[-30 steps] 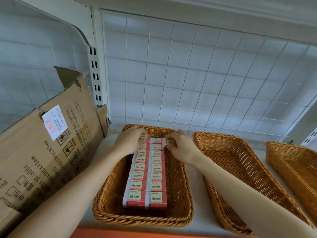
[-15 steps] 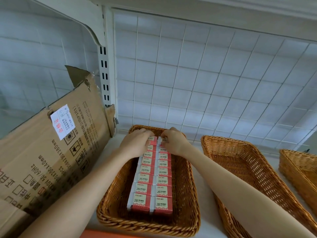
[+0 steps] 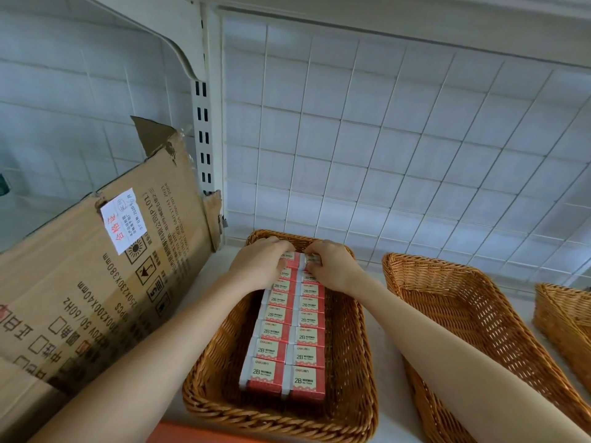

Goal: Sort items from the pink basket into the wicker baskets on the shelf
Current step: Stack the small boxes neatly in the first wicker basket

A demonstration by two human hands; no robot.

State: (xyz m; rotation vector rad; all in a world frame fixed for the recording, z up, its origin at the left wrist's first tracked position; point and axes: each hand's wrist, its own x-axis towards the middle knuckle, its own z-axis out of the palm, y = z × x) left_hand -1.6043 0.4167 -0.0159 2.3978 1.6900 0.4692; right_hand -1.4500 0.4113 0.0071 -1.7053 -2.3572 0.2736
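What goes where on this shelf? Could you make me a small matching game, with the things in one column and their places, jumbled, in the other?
Things
1. cardboard box
2. red 2B boxes
3. middle wicker basket
4. the hands: left hand and right hand

Places
A. lined up in two rows inside the left wicker basket
B. leaning at the far left of the shelf
C. on the far end of the two rows
D. just right of the basket that holds the rows

Pairs: 1-B, 2-A, 3-D, 4-C
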